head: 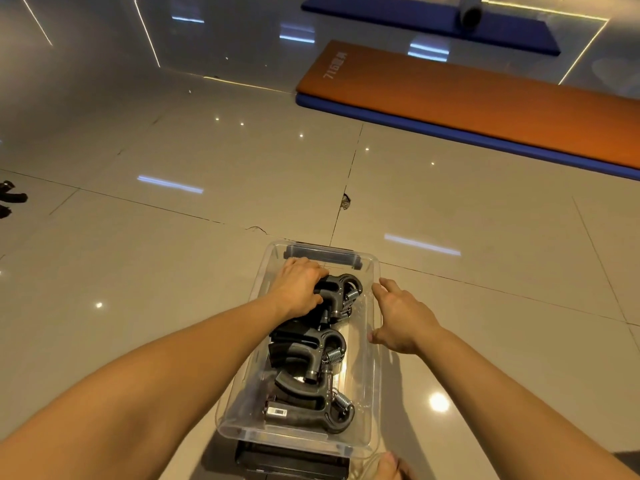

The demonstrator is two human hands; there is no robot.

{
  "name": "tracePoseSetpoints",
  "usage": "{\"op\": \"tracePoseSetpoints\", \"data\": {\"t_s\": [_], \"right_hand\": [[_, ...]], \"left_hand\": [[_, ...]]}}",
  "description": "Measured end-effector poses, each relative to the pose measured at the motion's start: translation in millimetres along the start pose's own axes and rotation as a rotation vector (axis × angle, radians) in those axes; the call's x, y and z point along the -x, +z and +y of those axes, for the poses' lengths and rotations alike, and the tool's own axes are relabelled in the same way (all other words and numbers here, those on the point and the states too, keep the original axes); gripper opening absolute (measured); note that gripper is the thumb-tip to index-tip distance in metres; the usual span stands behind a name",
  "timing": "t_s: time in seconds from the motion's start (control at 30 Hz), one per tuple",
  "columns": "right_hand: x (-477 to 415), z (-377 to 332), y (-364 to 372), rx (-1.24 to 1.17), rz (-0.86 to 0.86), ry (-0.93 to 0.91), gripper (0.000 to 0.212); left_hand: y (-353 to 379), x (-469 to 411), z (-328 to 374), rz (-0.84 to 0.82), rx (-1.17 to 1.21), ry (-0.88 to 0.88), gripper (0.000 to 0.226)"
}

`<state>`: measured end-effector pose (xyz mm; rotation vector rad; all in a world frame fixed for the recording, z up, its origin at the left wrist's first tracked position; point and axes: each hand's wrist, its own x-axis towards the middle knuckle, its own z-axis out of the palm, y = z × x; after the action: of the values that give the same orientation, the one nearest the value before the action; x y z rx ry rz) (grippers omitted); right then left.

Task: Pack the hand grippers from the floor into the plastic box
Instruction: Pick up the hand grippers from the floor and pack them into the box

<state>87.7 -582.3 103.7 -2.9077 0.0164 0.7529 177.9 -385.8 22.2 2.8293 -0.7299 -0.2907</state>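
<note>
The left hand [300, 285] is gripping a black spring-loaded hand gripper [341, 292] inside the clear rectangular plastic box [375, 393], while the open right hand [403, 318] is resting against its right rim

The box [374, 375] sits on the floor [173, 271], close in front of the person. Grippers [311, 358] lie inside it, in a row from near to far. The left hand [299, 287] is in the far end of the box, on the farthest gripper [341, 294]. The right hand [403, 318] is at the box's right wall. Two mats [485, 109] lie far off to the right, one on the other. Another gripper [10, 199] lies on the floor far to the left.
</note>
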Motion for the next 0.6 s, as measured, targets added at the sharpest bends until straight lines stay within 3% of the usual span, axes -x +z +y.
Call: {"op": "tracePoseSetpoints", "data": {"t_s": [0.37,0.6], "right_hand": [[-1,-2,-1,-0.006,0.005,0.001,0.092],[-2,-3,0,0.002,0.006,0.007,0.090]], "left_hand": [[3,10,-13,0.085,-0.258,0.037,0.066],[5,17,-10,0.081,-0.237,-0.013,0.065]]}}
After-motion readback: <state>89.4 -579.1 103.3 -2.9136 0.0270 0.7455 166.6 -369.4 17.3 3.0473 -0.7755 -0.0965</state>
